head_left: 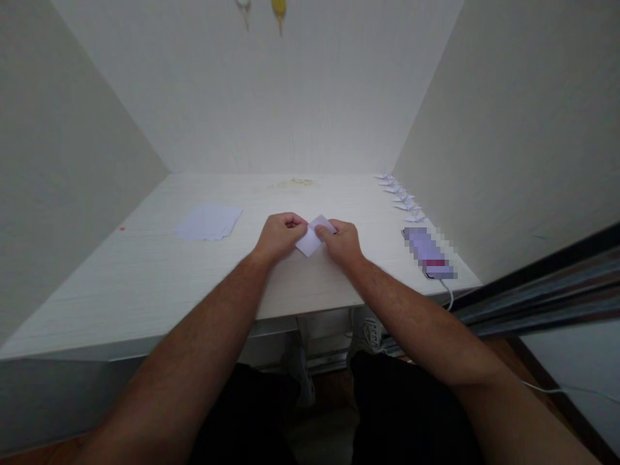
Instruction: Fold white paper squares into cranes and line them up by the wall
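Between my two hands, just above the table's front part, is a small folded piece of white paper (309,245), turned with a corner toward me. My left hand (283,234) pinches its left corner between thumb and fingers. On the other side my right hand (343,240) grips the paper, the thumb lying on top and the fingers mostly hidden behind it. How many layers the fold has, I cannot tell.
A loose stack of white paper sheets (208,223) lies left on the white table (159,278). Several folded paper cranes (404,200) line the right edge. Nearer me lies a phone (426,248) with a white cable (450,297). Walls enclose the back and sides.
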Tool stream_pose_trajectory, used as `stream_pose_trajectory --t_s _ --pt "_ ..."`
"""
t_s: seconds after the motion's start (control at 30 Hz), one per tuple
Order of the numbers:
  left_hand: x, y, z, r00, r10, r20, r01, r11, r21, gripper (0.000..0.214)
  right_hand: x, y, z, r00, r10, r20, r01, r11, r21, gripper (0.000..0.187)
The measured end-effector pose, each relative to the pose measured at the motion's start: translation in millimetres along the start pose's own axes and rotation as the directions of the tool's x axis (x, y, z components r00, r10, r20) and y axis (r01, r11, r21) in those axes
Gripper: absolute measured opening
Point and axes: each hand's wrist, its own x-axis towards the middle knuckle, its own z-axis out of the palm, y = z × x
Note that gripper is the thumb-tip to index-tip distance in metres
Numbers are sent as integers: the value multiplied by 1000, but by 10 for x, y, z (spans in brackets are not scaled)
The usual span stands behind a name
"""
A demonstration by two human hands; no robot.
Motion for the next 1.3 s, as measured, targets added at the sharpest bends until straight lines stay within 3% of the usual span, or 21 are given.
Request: stream_pose_trajectory --t_s 0.43,0.67,0.77,1.03,1.3 --pt "-21 15 7 1000 1 -23 -1 999 37 9 -10 -21 -5 999 -18 36 19 999 -31 28" --pt "-27 26 0 1000 -26 -9 27 996 83 8 -20 -24 -37 990 -124 62 132 982 -133 20" --pt "-22 33 -1 997 -78 -17 79 994 74 8 -15 -5 -50 981 -153 120 162 984 -70 22" --pt "16 -13 10 984 -179 -5 178 981 -77 5 16 -10 -33 981 45 188 -75 985 158 20" --pt "33 -34 14 970 -239 36 241 951 -194 6 43 38 -40 975 51 214 -116 946 303 15"
